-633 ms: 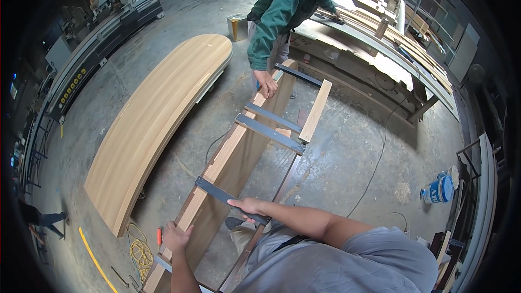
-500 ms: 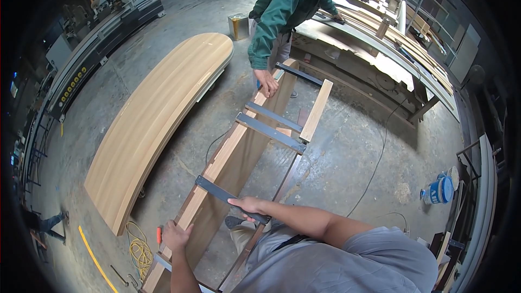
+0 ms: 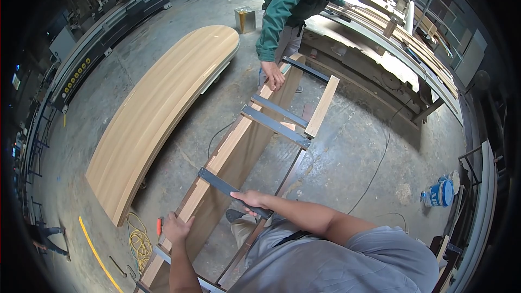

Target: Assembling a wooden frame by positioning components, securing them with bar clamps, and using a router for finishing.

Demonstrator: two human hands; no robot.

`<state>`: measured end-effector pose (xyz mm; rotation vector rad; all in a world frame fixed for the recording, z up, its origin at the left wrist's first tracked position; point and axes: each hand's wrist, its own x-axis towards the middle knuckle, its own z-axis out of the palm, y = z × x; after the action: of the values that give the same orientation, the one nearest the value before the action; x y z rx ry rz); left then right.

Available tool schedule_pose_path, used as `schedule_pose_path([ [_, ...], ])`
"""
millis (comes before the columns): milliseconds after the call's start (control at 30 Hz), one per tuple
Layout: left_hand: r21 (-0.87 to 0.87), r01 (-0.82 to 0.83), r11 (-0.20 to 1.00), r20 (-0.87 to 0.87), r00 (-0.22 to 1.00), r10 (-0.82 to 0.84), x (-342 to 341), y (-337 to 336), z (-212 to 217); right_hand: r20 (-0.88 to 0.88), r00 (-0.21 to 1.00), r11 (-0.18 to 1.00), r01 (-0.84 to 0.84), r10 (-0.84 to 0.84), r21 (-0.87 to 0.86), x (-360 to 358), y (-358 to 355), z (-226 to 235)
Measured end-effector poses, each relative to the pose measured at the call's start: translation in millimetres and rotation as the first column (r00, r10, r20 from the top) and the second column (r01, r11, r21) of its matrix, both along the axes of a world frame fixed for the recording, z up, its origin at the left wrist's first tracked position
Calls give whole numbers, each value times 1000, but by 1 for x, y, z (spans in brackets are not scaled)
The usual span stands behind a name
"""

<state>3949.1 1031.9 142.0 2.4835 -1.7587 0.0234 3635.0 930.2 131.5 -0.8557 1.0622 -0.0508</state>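
Observation:
A long wooden board [image 3: 241,149] stands on edge in front of me, with lighter strips along its top. Several dark metal bar clamps cross it. My right hand [image 3: 251,203] is wrapped round the bar of the nearest large clamp [image 3: 220,183], close to its right end. Over the board's top edge, at the near part, my left hand [image 3: 177,229] grips with fingers curled down the far-left side, partly hidden. Just left of that hand sticks up an orange-red handle [image 3: 159,226]. Farther along, two more clamps [image 3: 275,126] lie side by side across the board.
A co-worker in green [image 3: 290,8] rests one hand on the board's far end. A curved wooden tabletop [image 3: 168,108] stands at left. A loose wood strip [image 3: 322,107] lies at the clamps' right ends. A blue bucket [image 3: 438,193] stands right; a yellow cable [image 3: 140,244] lies near left.
The whole view has shifted slightly. Both my hands keep their places on the clamp and the board. The co-worker's hand stays at the board's far end.

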Motion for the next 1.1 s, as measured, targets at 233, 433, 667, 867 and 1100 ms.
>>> schedule_pose_path([
  [233, 82, -16, 996, -2, 1000, 16, -1, 0, 5, 21, 1000, 1000, -3, 2, 15, -1, 0, 2],
  [433, 89, -23, 996, -1, 1000, 23, -4, -1, 9, 1, 1000, 999, -4, 4, 48, -2, 0, 10],
  [667, -5, 11, 1000, 25, 1000, -11, 0, 1, 2, -10, 999, 998, 33, -32, 50, 0, 0, 9],
  [867, 11, 8, 1000, 32, 999, -8, 0, 2, 3, -10, 1000, 998, 22, -21, 67, 1, 0, 4],
  [1100, 79, -27, 997, -18, 999, 28, -5, -1, 12, -43, 999, 998, 21, -19, 61, 0, 0, 12],
])
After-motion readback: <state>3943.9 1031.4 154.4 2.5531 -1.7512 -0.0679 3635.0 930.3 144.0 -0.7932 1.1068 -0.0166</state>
